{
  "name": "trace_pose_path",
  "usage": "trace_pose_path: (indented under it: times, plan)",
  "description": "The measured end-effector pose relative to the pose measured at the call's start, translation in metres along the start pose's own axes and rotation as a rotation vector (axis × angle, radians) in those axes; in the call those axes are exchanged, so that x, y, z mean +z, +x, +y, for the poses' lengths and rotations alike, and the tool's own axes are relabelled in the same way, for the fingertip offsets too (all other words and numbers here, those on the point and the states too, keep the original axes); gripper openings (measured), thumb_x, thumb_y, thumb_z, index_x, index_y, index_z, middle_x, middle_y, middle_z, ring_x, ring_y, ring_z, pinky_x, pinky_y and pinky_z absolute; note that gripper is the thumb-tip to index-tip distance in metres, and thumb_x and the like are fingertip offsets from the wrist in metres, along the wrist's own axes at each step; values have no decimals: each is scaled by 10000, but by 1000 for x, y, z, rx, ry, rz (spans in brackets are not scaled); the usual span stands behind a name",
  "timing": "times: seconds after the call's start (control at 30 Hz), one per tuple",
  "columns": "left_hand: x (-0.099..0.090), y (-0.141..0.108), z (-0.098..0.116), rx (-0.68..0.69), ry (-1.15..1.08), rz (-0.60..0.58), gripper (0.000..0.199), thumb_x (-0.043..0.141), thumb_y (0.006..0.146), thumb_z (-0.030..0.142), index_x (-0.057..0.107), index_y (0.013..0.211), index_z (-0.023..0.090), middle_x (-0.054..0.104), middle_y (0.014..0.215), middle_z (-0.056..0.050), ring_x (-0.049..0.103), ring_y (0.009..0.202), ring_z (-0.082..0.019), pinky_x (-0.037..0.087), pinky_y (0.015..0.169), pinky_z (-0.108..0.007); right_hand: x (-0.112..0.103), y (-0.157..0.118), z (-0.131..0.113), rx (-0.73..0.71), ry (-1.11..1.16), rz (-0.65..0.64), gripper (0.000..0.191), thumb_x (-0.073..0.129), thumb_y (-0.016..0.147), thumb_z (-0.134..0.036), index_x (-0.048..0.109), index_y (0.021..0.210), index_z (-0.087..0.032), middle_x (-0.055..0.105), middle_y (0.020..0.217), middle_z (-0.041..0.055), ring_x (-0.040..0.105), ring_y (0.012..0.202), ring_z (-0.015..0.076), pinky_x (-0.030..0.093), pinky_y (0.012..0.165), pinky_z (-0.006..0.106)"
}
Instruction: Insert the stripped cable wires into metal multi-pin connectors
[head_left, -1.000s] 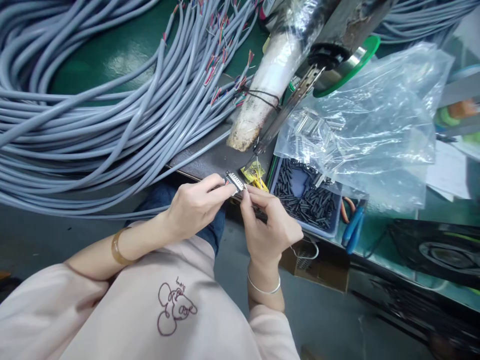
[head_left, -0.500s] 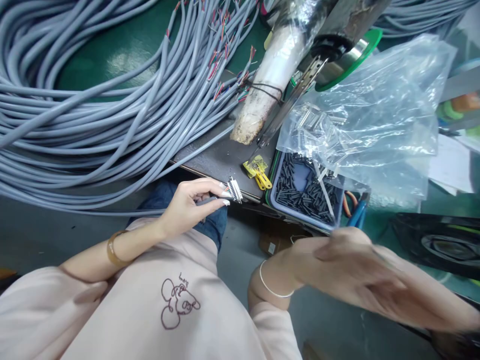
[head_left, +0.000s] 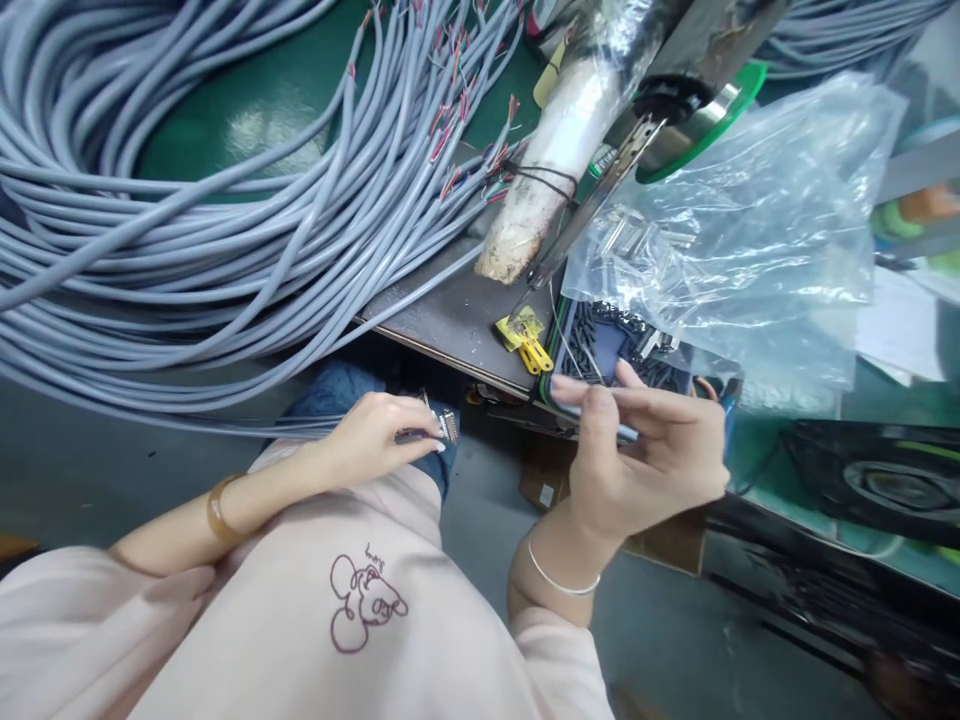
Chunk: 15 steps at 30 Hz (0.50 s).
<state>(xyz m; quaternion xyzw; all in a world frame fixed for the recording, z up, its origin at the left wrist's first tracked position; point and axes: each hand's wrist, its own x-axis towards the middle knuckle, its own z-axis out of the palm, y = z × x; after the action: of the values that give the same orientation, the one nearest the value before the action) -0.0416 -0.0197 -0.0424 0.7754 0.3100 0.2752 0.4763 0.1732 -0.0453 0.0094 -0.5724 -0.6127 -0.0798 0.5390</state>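
Low in front of my lap, my left hand (head_left: 390, 428) is closed with a small metal multi-pin connector (head_left: 448, 425) between thumb and fingers. A grey cable (head_left: 300, 430) runs to this hand from the left; where it meets the connector is hidden by my fingers. My right hand (head_left: 641, 455) is raised over the front edge of the blue tray (head_left: 626, 432), fingers stretched and apart. Close to its fingertips a thin wire (head_left: 581, 358) crosses the tray; I cannot tell whether they touch. Short black tubes (head_left: 585, 330) lie in the tray.
A big bundle of grey cables (head_left: 247, 230) with stripped ends covers the left bench. A soldering iron (head_left: 577, 215) points down beside a white wrapped tube (head_left: 525, 215). Behind are a green-rimmed reel (head_left: 701, 130) and a plastic bag (head_left: 780, 220). Yellow clips (head_left: 534, 352) lie near the edge.
My left hand has lowered the connector from the bench edge towards my lap. My right hand has moved up over the tray and its fingers have spread. Another person's arm at the right has gone.
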Motion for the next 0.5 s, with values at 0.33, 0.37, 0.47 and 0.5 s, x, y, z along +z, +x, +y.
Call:
trace_pose_path:
  times: [0.33, 0.37, 0.47, 0.5]
  plan:
    - [-51, 70, 2, -43, 580, 478, 170, 613, 855, 119, 758, 931, 162, 724, 901, -99, 693, 892, -272, 529, 843, -395, -63, 20, -36, -140, -184, -406, 255, 670, 921, -222, 577, 685, -248, 514, 500, -74, 437, 380, 89, 389, 426, 268]
    - [-54, 73, 1, -57, 554, 489, 137, 622, 838, 124, 749, 872, 166, 699, 817, -76, 675, 807, -248, 517, 793, -374, -59, 20, -30, -99, -316, -304, 208, 704, 894, -204, 600, 718, -242, 542, 519, -75, 473, 404, 90, 380, 435, 257]
    - [-60, 69, 2, -82, 320, 619, 80, 683, 774, 131, 712, 816, 193, 573, 613, 22, 531, 567, -136, 440, 630, -283, -48, 23, 13, -10, -558, -208, 232, 704, 892, -318, 590, 708, -234, 588, 540, -51, 514, 442, 118, 360, 479, 265]
    - [-60, 64, 3, -105, 205, 665, 100, 692, 761, 121, 697, 821, 200, 525, 568, 51, 466, 508, -105, 398, 573, -258, -46, 25, 31, 13, -603, -175, 262, 691, 892, -365, 579, 694, -234, 584, 538, -38, 494, 441, 131, 345, 488, 277]
